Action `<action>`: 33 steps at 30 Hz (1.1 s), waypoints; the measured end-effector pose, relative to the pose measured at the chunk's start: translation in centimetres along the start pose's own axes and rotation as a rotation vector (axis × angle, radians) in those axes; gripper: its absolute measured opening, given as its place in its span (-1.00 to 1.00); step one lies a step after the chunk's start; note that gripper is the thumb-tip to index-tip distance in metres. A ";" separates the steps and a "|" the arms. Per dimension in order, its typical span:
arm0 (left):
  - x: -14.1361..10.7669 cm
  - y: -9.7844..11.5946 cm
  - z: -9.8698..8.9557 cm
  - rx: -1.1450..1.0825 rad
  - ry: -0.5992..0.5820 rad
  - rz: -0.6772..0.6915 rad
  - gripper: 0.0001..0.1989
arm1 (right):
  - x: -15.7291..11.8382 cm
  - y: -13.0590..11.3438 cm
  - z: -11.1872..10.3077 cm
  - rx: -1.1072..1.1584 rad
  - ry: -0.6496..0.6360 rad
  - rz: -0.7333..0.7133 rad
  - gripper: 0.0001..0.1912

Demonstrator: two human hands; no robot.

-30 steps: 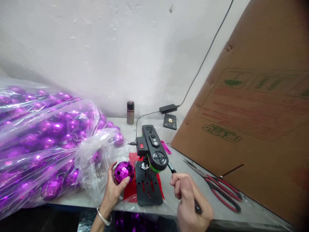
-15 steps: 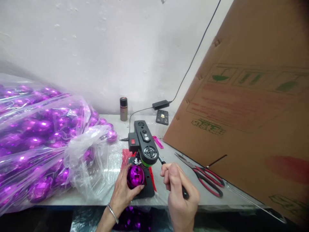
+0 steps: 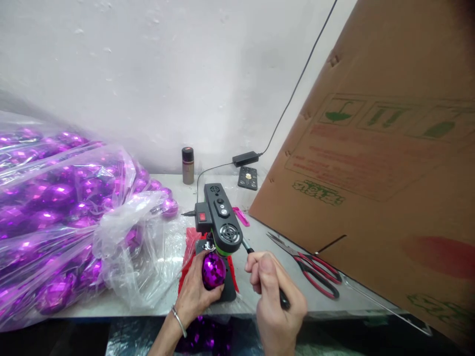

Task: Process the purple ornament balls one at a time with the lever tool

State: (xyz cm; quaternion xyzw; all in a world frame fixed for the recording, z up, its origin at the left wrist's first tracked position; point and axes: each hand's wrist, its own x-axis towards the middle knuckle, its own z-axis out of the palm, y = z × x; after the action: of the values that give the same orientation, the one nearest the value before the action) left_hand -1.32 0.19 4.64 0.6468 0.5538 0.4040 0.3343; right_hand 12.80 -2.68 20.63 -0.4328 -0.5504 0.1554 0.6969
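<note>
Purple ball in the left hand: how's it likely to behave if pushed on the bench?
The purple ball would probably roll, being round. Its shiny, faceted surface looks smooth, so it may slip under a loose grip. Only the left hand grips it, which hints it's light, though weight can't be confirmed by eye.

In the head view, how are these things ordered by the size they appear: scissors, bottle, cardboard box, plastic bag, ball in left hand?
1. Cardboard box
2. Plastic bag
3. Scissors
4. Ball in the left hand and bottle: similarly tall, and the ball is nearer, so not ranked.
</note>
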 end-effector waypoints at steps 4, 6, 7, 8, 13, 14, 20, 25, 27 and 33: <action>1.1 1.0 -0.3 0.053 -0.067 0.010 -0.23 | 0.1 0.0 0.1 0.011 0.003 -0.028 -0.47; 1.6 1.2 -0.4 0.076 -0.083 0.011 -0.29 | 0.1 0.0 0.0 0.014 -0.006 -0.035 -0.47; 1.8 1.2 -0.4 0.076 -0.088 0.008 -0.28 | 0.1 0.0 0.0 0.012 -0.010 -0.035 -0.47; 1.9 1.1 -0.4 0.065 -0.089 0.005 -0.25 | 0.1 0.1 -0.1 0.009 -0.011 -0.036 -0.48; 1.3 -0.3 0.4 -0.039 0.001 -0.017 -0.11 | 0.0 0.2 -0.1 0.015 0.016 -0.079 -0.50; 1.1 -0.5 0.7 -0.042 0.026 -0.023 -0.13 | -0.1 0.3 -0.1 0.016 0.025 -0.087 -0.50; 0.7 -0.5 1.5 -0.025 0.055 -0.037 -0.19 | -1.1 1.4 0.0 0.041 0.065 -0.142 -0.54; 0.7 -0.1 1.4 0.015 0.056 -0.017 -0.28 | -2.0 2.5 0.7 0.060 0.150 -0.195 -0.49; 0.7 -0.1 1.4 0.027 0.058 -0.008 -0.29 | -2.1 2.6 1.0 0.058 0.165 -0.201 -0.46; 0.6 0.0 1.4 0.034 0.055 -0.004 -0.30 | -2.5 3.2 0.9 0.028 0.190 -0.177 -0.43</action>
State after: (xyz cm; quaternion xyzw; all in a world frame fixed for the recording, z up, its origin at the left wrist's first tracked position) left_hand 0.01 0.82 4.11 0.6399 0.5709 0.4113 0.3088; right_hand 11.96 -2.18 16.54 -0.3854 -0.5157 0.0590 0.7629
